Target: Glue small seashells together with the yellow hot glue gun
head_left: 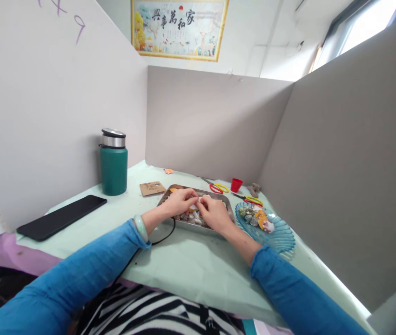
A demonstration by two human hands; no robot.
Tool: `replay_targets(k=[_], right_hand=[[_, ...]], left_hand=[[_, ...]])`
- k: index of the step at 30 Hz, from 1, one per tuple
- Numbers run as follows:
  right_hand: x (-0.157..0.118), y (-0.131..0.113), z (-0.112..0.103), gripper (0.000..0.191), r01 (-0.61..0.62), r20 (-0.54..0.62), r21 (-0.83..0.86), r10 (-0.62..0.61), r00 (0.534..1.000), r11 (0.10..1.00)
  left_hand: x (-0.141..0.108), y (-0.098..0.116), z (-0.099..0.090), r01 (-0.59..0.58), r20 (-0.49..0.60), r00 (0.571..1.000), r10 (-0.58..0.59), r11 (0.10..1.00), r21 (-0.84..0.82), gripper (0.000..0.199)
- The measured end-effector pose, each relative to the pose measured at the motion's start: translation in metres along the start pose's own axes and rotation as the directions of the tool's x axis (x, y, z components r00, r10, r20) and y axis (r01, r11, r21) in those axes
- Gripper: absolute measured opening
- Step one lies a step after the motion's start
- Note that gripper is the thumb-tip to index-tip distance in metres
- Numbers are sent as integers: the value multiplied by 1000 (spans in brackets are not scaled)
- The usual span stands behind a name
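Both hands meet over a shallow metal tray point(198, 225) that holds many small white, brown and orange pieces. My left hand point(181, 203) is closed, its thumb and fingers pinched near a tiny whitish thing too small to name. Fingertips almost touching it, my right hand point(213, 211) is pinched on the same spot from the other side. To the right of the tray, a blue ribbed glass plate point(281, 236) bears orange, white and greenish decorated pieces.
A green bottle point(114, 171) and a black phone point(63, 216) are at the left. Behind the tray lie a brown card point(152, 188), red-and-yellow scissors point(218, 188), more scissors point(251, 200) and a red cup point(236, 184). A dark cord runs beside my left wrist. Grey panels enclose the table.
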State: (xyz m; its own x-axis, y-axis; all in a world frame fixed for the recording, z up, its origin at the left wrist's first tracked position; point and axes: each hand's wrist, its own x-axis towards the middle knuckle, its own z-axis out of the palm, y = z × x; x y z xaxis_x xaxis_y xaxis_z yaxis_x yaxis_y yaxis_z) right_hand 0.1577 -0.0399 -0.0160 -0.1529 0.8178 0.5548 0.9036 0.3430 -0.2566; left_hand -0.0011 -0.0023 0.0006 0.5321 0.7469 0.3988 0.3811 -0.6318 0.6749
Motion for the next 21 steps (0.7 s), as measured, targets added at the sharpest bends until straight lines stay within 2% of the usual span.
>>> replay_targets(k=[21], right_hand=[[1,-1,-2,32,1,-1,7,-1,1000,1000]], left_hand=[[0,-1,1,13,10,1000,-13,1000,0,25]])
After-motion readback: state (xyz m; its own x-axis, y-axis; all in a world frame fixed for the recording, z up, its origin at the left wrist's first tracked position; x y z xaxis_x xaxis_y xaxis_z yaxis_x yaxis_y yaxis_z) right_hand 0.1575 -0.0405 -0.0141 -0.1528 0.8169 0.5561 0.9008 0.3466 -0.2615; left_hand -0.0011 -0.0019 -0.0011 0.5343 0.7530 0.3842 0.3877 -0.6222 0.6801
